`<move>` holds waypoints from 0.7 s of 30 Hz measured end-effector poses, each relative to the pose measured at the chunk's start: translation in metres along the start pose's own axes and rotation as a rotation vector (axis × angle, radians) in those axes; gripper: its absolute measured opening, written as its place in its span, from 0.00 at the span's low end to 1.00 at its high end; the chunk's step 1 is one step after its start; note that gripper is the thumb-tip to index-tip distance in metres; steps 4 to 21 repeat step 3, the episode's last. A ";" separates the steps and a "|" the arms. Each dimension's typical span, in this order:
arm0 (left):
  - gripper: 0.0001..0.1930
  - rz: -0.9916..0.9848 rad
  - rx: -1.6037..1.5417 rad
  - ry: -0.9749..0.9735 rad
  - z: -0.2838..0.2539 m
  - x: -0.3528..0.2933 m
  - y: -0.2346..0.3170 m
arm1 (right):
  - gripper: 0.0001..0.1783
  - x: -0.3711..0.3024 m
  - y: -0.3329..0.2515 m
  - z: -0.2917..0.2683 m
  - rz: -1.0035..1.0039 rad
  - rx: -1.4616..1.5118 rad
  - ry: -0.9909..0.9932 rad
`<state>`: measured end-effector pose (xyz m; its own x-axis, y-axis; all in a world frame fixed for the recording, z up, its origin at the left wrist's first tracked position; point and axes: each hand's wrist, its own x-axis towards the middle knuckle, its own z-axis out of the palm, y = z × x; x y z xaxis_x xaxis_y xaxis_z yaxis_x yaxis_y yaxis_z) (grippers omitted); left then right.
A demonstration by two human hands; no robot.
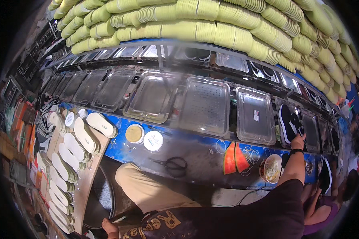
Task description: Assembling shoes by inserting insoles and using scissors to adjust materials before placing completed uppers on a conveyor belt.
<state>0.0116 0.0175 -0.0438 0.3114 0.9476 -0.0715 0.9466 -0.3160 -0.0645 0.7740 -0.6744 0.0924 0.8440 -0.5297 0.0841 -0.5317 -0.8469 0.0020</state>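
My right arm reaches out to the right, and my right hand (298,140) is closed on the heel end of a black shoe with a white sole edge (295,122). Another black shoe (285,119) lies close beside it, both over a clear tray in the row. Low on the left, my left hand (109,227) hangs near the lower end of a board (92,175); its fingers are too small and dim to read, and no object shows in it. Pale insoles (62,169) are stacked in rows along that board.
Clear trays (205,105) run along a line behind the blue bench (179,139). On the bench lie black scissors (173,164), two round tubs (153,140), red wedge-shaped pieces (235,158) and a bowl (272,169). Yellow-green stacks (195,32) stand behind. At right, another person (323,213) handles a shoe.
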 end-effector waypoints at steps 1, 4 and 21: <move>0.16 -0.018 -0.004 -0.034 -0.001 0.000 0.001 | 0.23 0.007 0.005 0.001 0.034 -0.077 -0.043; 0.17 -0.018 0.009 -0.079 -0.003 0.003 0.000 | 0.24 0.022 0.004 0.006 0.193 0.109 -0.022; 0.17 -0.018 0.009 -0.079 -0.003 0.003 0.000 | 0.24 0.022 0.004 0.006 0.193 0.109 -0.022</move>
